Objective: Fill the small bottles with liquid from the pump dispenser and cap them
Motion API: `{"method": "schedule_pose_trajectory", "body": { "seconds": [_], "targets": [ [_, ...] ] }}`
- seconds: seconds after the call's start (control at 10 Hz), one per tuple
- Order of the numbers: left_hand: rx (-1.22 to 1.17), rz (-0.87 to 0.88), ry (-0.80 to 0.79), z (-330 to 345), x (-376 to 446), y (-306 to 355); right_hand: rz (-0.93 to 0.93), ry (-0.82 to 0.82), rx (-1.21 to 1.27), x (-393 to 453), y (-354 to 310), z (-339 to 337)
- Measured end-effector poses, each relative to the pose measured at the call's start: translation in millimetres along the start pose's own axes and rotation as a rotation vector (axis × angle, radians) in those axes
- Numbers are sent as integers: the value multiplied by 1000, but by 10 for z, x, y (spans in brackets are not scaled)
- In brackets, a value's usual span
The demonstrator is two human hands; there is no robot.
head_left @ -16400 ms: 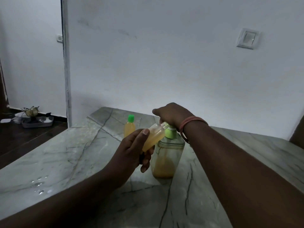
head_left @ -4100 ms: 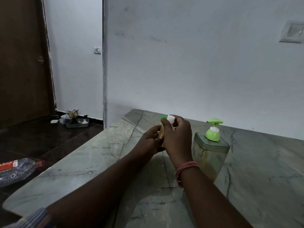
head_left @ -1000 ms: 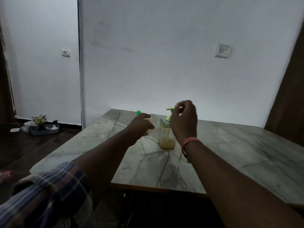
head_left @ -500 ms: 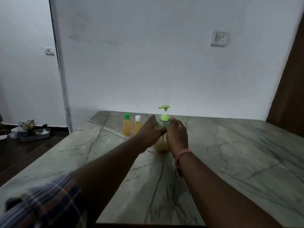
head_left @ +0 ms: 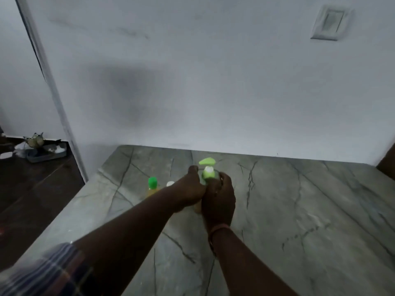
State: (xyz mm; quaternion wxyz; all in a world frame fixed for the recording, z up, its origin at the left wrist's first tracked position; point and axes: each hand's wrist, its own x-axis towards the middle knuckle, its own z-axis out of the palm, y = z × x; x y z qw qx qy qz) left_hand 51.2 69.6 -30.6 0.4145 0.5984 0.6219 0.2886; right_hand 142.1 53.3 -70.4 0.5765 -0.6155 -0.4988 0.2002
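Grey-green veined marble is the bench (head_left: 299, 210) under your hands. At the left stands a small bottle with a green cap (head_left: 152, 182), amber liquid inside; just beside it, a small bottle with a white cap (head_left: 170, 183) shows only its top behind your forearm. Your left hand (head_left: 190, 190) grips the pump dispenser (head_left: 208, 173) from the left, and your right hand (head_left: 220, 199) curls round its right side, an orange band (head_left: 218, 228) on that wrist. The dispenser stands upright on the bench.
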Motion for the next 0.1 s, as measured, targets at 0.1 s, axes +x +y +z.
{"method": "schedule_pose_trajectory", "body": {
  "seconds": [0.1],
  "targets": [
    [36, -78, -14, -84, 58, 76, 69, -46, -24, 2, -80, -37]
  ]
}}
